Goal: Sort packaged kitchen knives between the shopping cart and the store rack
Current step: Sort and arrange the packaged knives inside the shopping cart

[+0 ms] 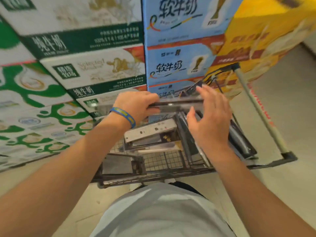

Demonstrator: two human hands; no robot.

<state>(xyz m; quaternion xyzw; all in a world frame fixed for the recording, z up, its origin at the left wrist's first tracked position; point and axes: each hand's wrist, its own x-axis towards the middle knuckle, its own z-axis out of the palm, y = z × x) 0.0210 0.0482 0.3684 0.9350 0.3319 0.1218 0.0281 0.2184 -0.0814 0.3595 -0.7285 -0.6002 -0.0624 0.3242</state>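
Observation:
A dark wire shopping cart stands in front of me with several packaged kitchen knives lying inside it. One grey cleaver pack lies in the middle and another pack sits at the near left corner. My left hand, with a blue wristband, is shut on the left end of a thin dark knife package held flat above the cart. My right hand hovers with fingers spread at the package's right end; the frames do not show whether it touches the package. No store rack is in view.
Stacked milk cartons fill the left and back: green-and-white boxes, blue boxes and yellow boxes. The cart's pale handle bar runs along its right side. Beige floor lies to the right.

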